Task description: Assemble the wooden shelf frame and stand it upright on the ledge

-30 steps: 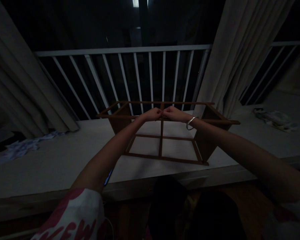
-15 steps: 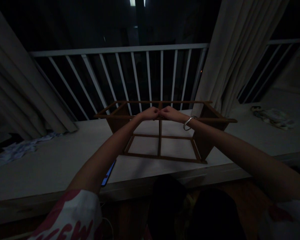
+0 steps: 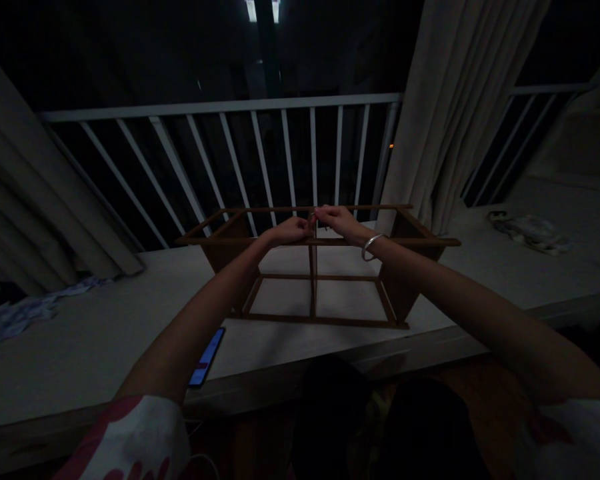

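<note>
A brown wooden rack (image 3: 360, 323) with open frames and solid end panels lies on the pale ledge. At the middle of its upper side, my left hand (image 3: 291, 231) is closed, with the fingertips pinched at the centre crossbar. My right hand (image 3: 341, 220) is just to the right and slightly higher, thumb and fingers pinched on a small thin piece (image 3: 313, 214) that catches a little light. Its exact kind is too dark and small to make out. A silver bangle (image 3: 371, 247) circles the right wrist.
A lit phone (image 3: 207, 357) lies by the ledge's (image 3: 145, 333) front edge, below my left forearm. White railing (image 3: 220, 107) and a dark window stand behind the rack, between curtains (image 3: 425, 113). Crumpled cloth (image 3: 20, 317) lies at left, a bundled item (image 3: 527, 231) at right.
My right fingertips have lifted and parted slightly from the left ones, and a thin piece now shows between them. The view has shifted a little, uncovering more of the phone.
</note>
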### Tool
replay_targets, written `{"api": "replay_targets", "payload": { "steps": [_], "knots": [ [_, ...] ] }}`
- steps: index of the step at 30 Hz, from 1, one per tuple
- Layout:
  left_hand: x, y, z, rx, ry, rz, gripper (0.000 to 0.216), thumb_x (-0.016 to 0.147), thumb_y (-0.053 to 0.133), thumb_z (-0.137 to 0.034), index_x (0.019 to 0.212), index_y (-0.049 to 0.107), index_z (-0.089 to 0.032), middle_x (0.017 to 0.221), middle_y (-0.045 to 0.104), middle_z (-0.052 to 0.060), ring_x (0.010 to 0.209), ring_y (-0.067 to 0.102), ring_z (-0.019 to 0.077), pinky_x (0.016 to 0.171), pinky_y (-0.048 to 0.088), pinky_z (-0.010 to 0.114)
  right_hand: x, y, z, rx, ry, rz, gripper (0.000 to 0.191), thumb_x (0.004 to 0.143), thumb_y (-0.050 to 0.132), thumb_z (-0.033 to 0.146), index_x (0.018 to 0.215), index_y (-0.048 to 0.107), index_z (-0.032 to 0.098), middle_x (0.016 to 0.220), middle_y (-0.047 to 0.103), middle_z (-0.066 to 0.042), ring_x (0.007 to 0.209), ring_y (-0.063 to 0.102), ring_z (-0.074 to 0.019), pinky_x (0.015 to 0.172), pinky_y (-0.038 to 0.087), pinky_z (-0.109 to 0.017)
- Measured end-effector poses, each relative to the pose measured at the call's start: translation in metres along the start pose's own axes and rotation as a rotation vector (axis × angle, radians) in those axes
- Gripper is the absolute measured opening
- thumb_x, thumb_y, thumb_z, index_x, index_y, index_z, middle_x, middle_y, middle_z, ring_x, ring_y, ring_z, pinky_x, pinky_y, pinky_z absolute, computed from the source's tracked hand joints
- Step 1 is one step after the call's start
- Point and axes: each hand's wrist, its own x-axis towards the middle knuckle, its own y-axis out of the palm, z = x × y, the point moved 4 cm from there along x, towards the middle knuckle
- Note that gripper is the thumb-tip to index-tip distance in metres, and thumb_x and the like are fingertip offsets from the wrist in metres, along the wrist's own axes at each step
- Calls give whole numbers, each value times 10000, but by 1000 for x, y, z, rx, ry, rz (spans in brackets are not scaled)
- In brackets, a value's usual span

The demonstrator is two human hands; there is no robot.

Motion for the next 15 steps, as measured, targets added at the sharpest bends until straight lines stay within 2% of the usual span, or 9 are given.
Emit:
{"api": "replay_targets", "payload": {
  "steps": [3,9,15],
  "knots": [
    [0,1,-1,-29,-15,8,237,652,549,-345,651,540,-107,544,433,-22,479,365,63,466,262,199,0,-1,-3,36,19,3,428,777,435,489,784,612,100,696,556,-30,596,420,-78,544,320,-206],
    [1,1,-5,-85,-18,-20,256,670,519,-343,699,573,-94,563,471,-8,501,380,69,486,274,195,2,6,-7,42,6,149,404,770,450,492,746,563,105,614,519,-8,576,455,-82,571,357,-214],
    [1,4,-10,-101,17,62,230,643,504,-254,784,604,-102,622,505,-6,535,400,71,498,274,190,1,9,-8,-29,-12,192,354,793,442,449,724,527,113,595,484,11,558,432,-76,551,342,-206]
  ]
}}
